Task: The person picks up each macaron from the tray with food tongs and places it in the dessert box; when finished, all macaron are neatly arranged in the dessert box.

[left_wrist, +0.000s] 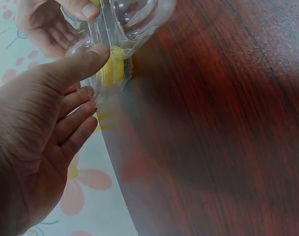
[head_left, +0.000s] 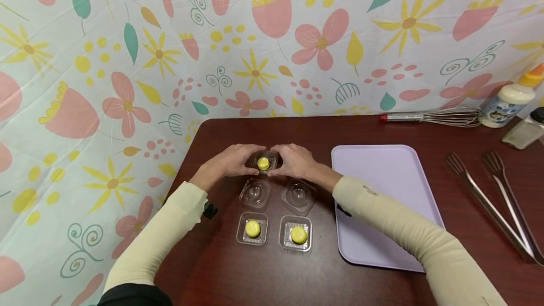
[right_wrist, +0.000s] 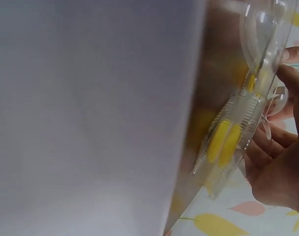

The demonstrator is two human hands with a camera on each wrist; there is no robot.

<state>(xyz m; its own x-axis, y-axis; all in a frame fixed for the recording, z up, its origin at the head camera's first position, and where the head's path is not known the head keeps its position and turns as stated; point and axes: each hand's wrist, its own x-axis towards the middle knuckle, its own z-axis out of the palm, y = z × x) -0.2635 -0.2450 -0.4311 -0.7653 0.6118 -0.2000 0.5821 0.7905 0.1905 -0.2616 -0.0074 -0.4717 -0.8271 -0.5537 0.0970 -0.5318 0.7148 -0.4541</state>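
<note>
At the far side of the table, my left hand and right hand grip a small clear plastic box from its two sides, thumbs toward me. A yellow macaron sits inside; its lid appears to be over it. Nearer me, two more clear boxes lie with lids folded back. The left one has its lid away from me and a yellow macaron in its base. Likewise, the right one has a lid and a yellow macaron. The left wrist view shows my left thumb at the box edge.
A lilac tray lies right of the boxes, under my right forearm. Farther right are metal tongs, a whisk, a white bottle with a yellow cap and a clear shaker. A flower-printed cloth hangs behind the table.
</note>
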